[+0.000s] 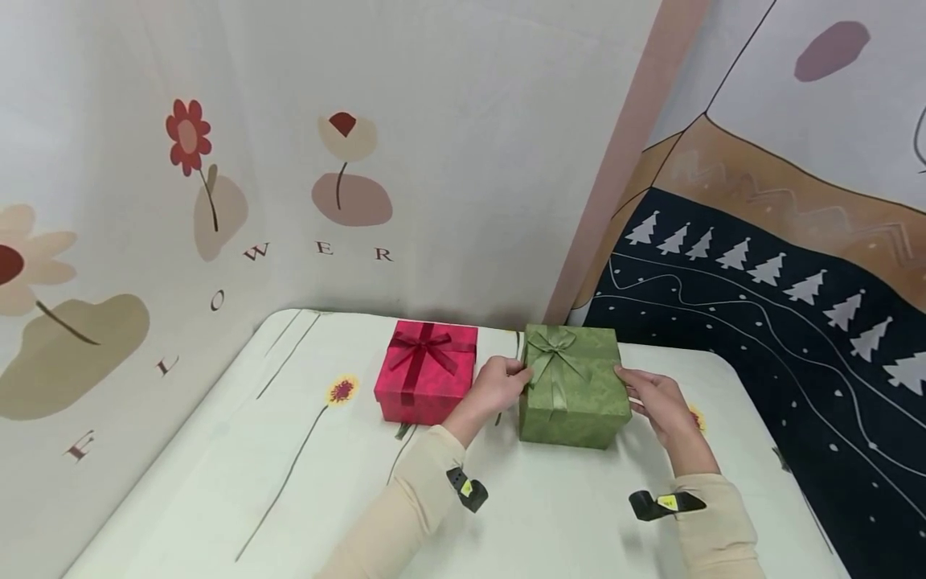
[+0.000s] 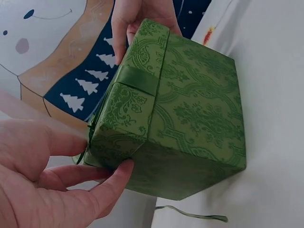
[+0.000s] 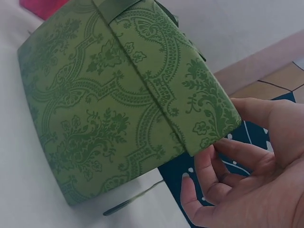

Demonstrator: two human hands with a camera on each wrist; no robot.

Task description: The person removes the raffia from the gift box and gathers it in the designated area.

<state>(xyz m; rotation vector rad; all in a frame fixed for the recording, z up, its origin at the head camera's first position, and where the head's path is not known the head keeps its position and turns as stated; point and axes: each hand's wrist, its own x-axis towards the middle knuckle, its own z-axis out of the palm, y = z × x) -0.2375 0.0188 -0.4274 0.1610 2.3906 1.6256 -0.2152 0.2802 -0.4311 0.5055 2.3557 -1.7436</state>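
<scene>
A green gift box (image 1: 575,426), patterned and with a ribbon bow (image 1: 553,346) on top, stands on the table. Its lid (image 2: 126,107) sits over the base. My left hand (image 1: 495,384) grips the lid's left side, with the thumb near the top edge and fingertips against the lower rim. On the opposite side, my right hand (image 1: 657,400) holds the lid at its edge, thumb on the top corner and a finger under the rim in the right wrist view. Other fingers of the right hand (image 3: 228,180) curl loosely beside the box.
A red gift box (image 1: 427,374) with a dark red bow stands left of the green one, close to my left forearm. Both are on a table with a white flower-print cover (image 1: 289,515). Printed curtains (image 1: 463,161) hang behind the table and along its right side.
</scene>
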